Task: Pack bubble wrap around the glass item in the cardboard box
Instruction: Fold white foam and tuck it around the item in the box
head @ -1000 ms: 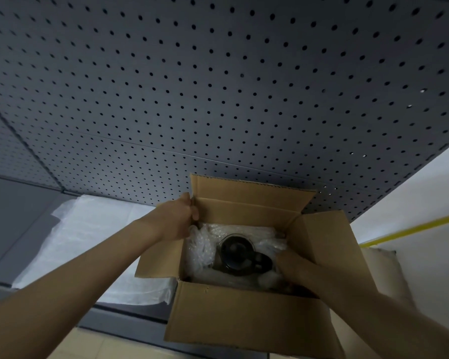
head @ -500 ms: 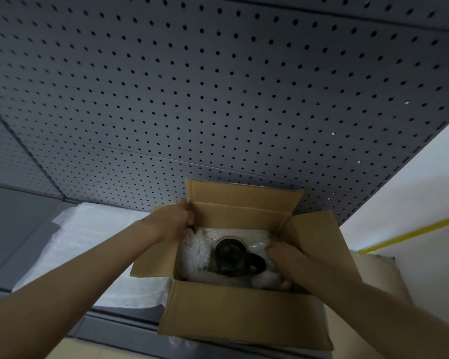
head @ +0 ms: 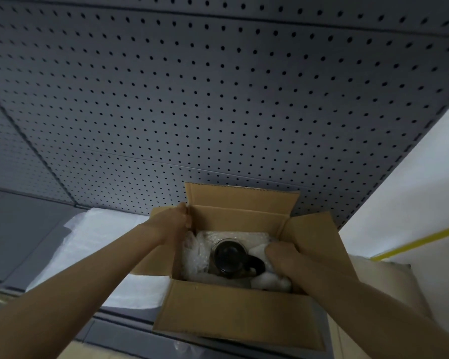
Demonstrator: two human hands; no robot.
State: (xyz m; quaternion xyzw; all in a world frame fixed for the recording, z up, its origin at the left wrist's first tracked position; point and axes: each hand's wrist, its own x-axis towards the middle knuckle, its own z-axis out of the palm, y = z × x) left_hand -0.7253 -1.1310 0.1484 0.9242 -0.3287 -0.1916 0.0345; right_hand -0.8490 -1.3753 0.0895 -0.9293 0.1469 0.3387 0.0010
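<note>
An open cardboard box (head: 233,312) stands on a grey shelf with its flaps up. Inside sits a dark glass jug (head: 228,256) with a handle, seen from above, with clear bubble wrap (head: 193,257) packed on its left, far and right sides. My left hand (head: 173,221) grips the box's far left corner where the flaps meet. My right hand (head: 285,257) is inside the box on the right, fingers pressed down on a wad of bubble wrap (head: 268,281) beside the jug's handle.
A sheet of white bubble wrap (head: 101,244) lies on the shelf left of the box. A grey pegboard wall (head: 218,99) rises behind. A second cardboard box (head: 389,288) stands at the right, under a white wall with a yellow stripe (head: 420,239).
My right hand has shifted slightly up and left inside the box, pushing the wrap closer to the jug. The camera has tilted a little; my left hand holds the same corner.
</note>
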